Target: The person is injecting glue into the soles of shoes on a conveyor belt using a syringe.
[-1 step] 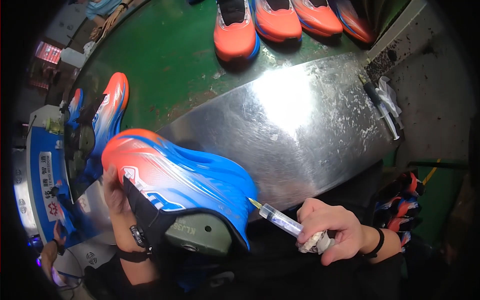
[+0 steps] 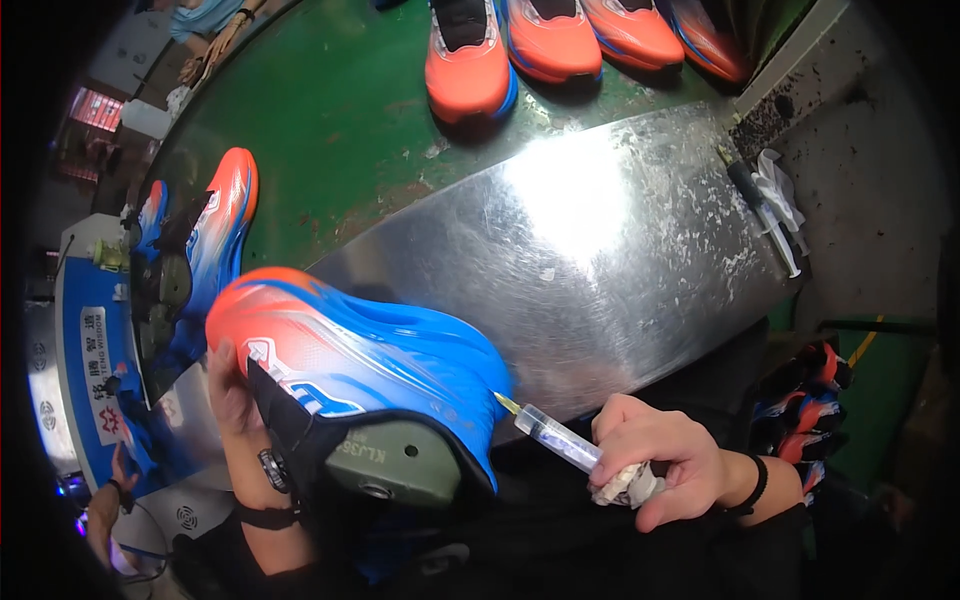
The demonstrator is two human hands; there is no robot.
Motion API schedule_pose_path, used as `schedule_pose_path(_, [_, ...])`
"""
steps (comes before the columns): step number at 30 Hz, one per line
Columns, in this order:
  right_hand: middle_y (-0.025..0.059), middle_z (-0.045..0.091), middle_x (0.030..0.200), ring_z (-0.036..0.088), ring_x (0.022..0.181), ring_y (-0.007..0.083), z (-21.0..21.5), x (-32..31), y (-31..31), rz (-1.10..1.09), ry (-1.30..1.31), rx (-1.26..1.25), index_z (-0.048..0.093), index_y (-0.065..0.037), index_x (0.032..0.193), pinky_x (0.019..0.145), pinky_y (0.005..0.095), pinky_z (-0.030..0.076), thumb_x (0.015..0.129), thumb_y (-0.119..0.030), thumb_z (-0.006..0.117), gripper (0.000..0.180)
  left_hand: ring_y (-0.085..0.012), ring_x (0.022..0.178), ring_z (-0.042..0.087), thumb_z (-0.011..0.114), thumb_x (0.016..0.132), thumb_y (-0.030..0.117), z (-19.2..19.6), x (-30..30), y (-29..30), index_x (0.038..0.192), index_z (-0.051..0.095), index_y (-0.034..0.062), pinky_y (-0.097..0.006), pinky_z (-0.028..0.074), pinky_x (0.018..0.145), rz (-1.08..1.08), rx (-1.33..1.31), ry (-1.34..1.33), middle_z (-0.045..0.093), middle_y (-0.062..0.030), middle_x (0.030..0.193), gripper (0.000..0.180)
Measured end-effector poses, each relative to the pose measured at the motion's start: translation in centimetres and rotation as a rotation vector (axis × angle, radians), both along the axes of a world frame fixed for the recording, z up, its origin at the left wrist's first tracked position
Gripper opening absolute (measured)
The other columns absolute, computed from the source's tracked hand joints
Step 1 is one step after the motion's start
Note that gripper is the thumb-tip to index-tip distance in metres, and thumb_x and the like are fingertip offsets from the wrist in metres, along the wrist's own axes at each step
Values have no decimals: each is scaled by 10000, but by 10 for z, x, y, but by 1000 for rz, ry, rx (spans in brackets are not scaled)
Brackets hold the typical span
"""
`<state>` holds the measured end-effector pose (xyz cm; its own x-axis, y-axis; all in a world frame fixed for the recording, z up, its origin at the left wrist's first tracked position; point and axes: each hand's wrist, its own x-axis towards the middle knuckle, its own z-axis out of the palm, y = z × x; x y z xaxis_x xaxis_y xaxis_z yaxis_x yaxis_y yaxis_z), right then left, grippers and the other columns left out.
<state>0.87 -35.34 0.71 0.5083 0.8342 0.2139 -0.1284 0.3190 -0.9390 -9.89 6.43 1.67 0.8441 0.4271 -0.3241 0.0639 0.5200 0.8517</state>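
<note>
A blue and orange running shoe [image 2: 400, 350] lies tilted on its side in front of me, its toe pointing up and left. A dark green shoe last [image 2: 395, 465] fills its opening. My left hand [image 2: 232, 395] is closed around the toe end, with part of the fingers hidden behind the shoe. Between the fingers of my right hand [image 2: 665, 455] is a clear syringe [image 2: 555, 436] with a yellowish tip, along with a crumpled whitish wad [image 2: 630, 486]. The tip sits at the sole edge near the heel; whether it touches I cannot tell.
A scuffed metal plate [image 2: 450, 240] lies on the green table [image 2: 330, 120]. Several orange shoes [image 2: 470, 80] line the far edge. More shoes [image 2: 225, 215] stand at the left. Another syringe [image 2: 765, 215] and a white cloth [image 2: 778, 190] lie at the right. Other people's hands [image 2: 225, 45] show at the left.
The shoe has tipped and dropped very slightly at the toe, with my left hand on it. The syringe has shifted a touch left, its tip still by the heel.
</note>
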Motion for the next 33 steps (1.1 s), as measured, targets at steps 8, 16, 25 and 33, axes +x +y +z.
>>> schedule_pose_path(8, [-31, 632, 913, 441, 738, 167, -4, -8, 34, -139, -196, -28, 631, -77, 1050, 698, 279, 377, 742, -283, 767, 395, -292, 1073, 581, 583, 864, 262, -5, -85, -1, 1257, 453, -22, -444, 470, 940, 198, 40, 211, 574, -173, 1189, 502])
schedule_pose_path(16, [-18, 624, 861, 458, 703, 171, 0, -20, 54, -141, -238, -57, 636, -75, 1041, 687, 286, 370, 734, -271, 771, 389, -359, 1123, 547, 656, 768, 206, 11, -121, -89, 1318, 360, -79, -479, 441, 969, -62, -45, 212, 513, -249, 1247, 687])
schedule_pose_path(25, [43, 658, 792, 472, 704, 150, 37, -20, 63, -39, -232, -142, 637, -6, 983, 684, 285, 344, 758, -359, 748, 433, -285, 1163, 527, 722, 633, 66, 13, -108, -133, 1347, 311, -61, -403, 386, 1029, -235, -482, 167, 511, -179, 1263, 833])
schedule_pose_path(33, [25, 675, 815, 428, 702, 132, 86, -23, 39, 210, -252, -326, 667, -12, 982, 621, 260, 335, 702, -345, 796, 453, -221, 1262, 423, 642, 744, -10, 0, -96, -151, 1430, 192, 99, -406, 333, 1065, -369, -774, -14, 392, -84, 1375, 828])
